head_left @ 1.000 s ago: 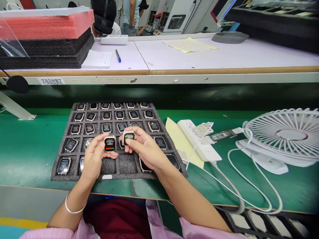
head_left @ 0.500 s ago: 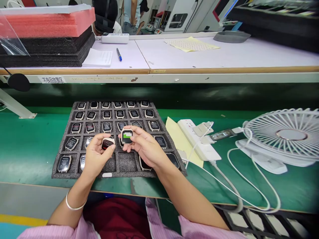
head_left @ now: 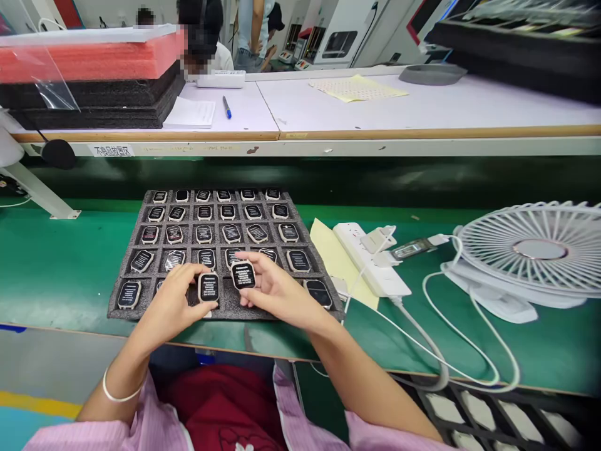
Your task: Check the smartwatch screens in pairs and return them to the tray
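A dark grey foam tray [head_left: 126, 269] lies on the green bench, its pockets filled with several small watch bodies with lit dark screens. My left hand [head_left: 169, 307] pinches one watch body [head_left: 209, 287] over the tray's front row. Beside it, my right hand [head_left: 277, 291] grips a second watch body [head_left: 243, 275] by its edges, screen up with white text on it. Both hands hover just above the front row, and they hide some of its pockets.
A white power strip [head_left: 364, 260] with plugs and white cables lies right of the tray on a yellow sheet [head_left: 328, 250]. A white fan [head_left: 530, 250] lies at the far right. The raised shelf behind holds foam stacks [head_left: 89, 75], a pen [head_left: 226, 106] and papers. People are behind it.
Both hands came down and nearer to the tray's front row. The right watch's screen went from a green bar to white text; the left one's red mark is gone. The view shifted slightly.
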### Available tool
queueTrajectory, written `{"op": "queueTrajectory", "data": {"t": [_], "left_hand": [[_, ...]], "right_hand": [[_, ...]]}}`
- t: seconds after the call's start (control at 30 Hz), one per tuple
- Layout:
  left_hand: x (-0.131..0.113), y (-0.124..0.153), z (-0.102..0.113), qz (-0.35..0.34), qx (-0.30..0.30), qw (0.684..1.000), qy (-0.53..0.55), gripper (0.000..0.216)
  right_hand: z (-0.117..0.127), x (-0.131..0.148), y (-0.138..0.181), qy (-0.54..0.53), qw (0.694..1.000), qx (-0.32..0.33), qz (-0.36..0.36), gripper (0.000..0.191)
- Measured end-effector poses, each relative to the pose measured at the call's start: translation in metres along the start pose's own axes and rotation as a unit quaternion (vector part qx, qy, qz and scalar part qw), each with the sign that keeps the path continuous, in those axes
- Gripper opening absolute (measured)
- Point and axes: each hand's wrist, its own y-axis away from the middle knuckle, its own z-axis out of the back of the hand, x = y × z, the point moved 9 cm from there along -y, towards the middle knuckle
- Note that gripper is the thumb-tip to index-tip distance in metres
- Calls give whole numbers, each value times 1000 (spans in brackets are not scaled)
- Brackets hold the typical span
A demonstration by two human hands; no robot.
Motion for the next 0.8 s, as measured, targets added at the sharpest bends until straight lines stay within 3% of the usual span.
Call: {"op": "queueTrajectory", "data": {"t": [0.13,0.33,0.47,0.63,0.7,0.8], "left_hand": [[0,12,4,-42,-6,985,-166,41],[5,12,-1,-57,0,964,-260,55],[-5,12,7,-68,-52,953,-290,64],[-33,10,-1,-125,-104,955,-247,42],[-47,5,-16,-150,-106,958,-220,29],[-65,-9,-51,-163,-68,961,-213,16]], "right_hand": [[0,9,15,226,971,-34,71,51],[-13,20,17,337,933,2,126,50],[-16,19,14,446,885,1,135,42],[-6,22,18,504,852,-23,138,53],[11,36,30,492,852,-70,165,55],[59,62,61,476,827,-224,196,37]]}}
